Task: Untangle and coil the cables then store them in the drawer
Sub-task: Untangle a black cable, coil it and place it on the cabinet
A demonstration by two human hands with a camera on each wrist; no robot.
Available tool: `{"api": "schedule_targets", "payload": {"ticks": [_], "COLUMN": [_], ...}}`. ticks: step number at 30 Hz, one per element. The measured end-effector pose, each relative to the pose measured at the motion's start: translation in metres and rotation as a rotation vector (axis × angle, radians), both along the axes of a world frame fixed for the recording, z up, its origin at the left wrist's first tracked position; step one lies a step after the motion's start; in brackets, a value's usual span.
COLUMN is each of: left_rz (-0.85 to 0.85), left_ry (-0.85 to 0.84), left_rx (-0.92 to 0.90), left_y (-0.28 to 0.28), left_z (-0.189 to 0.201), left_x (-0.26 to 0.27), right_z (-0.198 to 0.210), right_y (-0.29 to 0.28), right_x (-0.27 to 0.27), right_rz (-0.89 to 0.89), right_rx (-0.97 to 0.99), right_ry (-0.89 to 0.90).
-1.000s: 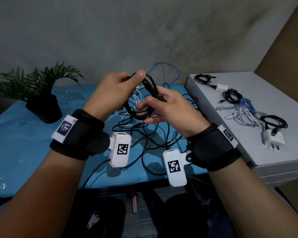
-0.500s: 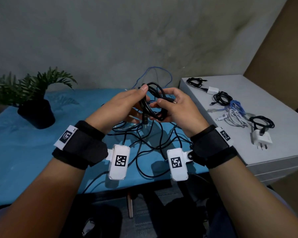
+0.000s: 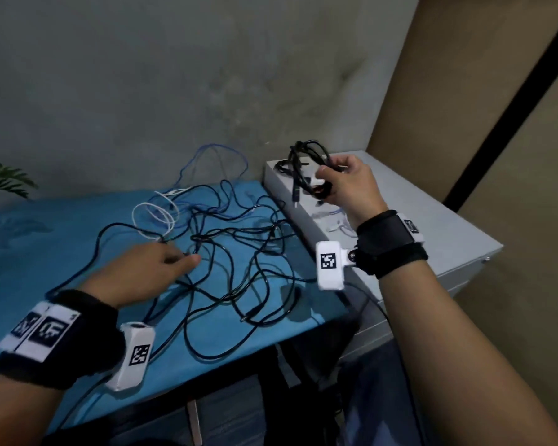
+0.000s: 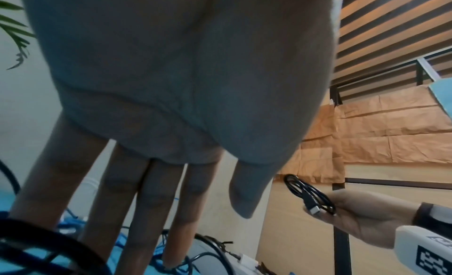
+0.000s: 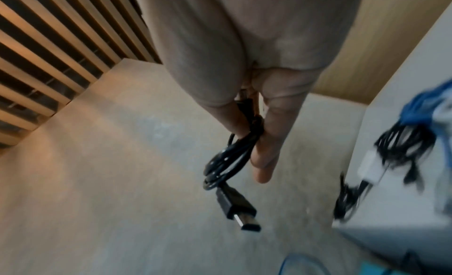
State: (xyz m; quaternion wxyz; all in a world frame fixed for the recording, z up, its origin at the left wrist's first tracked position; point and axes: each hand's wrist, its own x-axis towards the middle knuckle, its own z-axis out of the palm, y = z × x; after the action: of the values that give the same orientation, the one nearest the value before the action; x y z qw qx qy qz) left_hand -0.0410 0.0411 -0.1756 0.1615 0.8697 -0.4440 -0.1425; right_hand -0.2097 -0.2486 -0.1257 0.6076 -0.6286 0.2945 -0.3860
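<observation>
My right hand [image 3: 342, 181] grips a coiled black cable [image 3: 306, 169] above the far end of the grey drawer cabinet [image 3: 432, 239]. Its USB plug [image 5: 240, 211] hangs below my fingers [image 5: 266, 143]; the coil [image 4: 309, 195] also shows in the left wrist view. My left hand [image 3: 161, 262] hovers low over the tangle of black cables [image 3: 239, 259] on the blue table [image 3: 45, 246], its fingers [image 4: 151, 201] straight and holding nothing. A white cable [image 3: 155, 214] and a blue cable [image 3: 213, 162] lie in the tangle's far part.
Coiled cables, black and blue [image 5: 415, 136], lie on the cabinet top, mostly hidden behind my right hand in the head view. A plant [image 3: 4, 181] stands at the far left. A grey wall runs behind the table; a brown panel [image 3: 496, 123] stands on the right.
My right hand has carried the coiled black cable right, over the cabinet. The left hand let go of it and dropped to the tangle on the table.
</observation>
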Motion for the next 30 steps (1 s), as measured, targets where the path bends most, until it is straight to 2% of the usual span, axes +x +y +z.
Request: {"api": "schedule_targets", "payload": {"ticks": [5, 9, 12, 16, 23, 28, 30], "left_rz": [0.004, -0.009, -0.011, 0.008, 0.029, 0.041, 0.045], "left_ry": [0.003, 0.029, 0.059, 0.079, 0.071, 0.136, 0.172], "left_rx": [0.035, 0.037, 0.000, -0.019, -0.083, -0.137, -0.147], "left_y": [-0.009, -0.019, -0.026, -0.025, -0.023, -0.019, -0.018], "left_z": [-0.016, -0.020, -0.022, -0.024, -0.034, -0.049, -0.056], "left_x": [0.007, 0.008, 0.011, 0.014, 0.023, 0.037, 0.046], "right_z": [0.004, -0.013, -0.029, -0.057, -0.072, -0.067, -0.067], "right_y": [-0.084, -0.136, -0.160, -0.185, -0.175, -0.157, -0.152], "right_x": [-0.062, -0.117, -0.151, -0.179, -0.192, -0.177, -0.170], "right_rz": [-0.217, -0.417, -0.544, -0.587, -0.481, -0.623, -0.608], "right_rx": [0.159, 0.216, 0.275, 0.285, 0.089, -0.122, -0.200], "right_ry": [-0.052, -0.001, 0.187, 0.439, 0.794, 1.084, 1.154]}}
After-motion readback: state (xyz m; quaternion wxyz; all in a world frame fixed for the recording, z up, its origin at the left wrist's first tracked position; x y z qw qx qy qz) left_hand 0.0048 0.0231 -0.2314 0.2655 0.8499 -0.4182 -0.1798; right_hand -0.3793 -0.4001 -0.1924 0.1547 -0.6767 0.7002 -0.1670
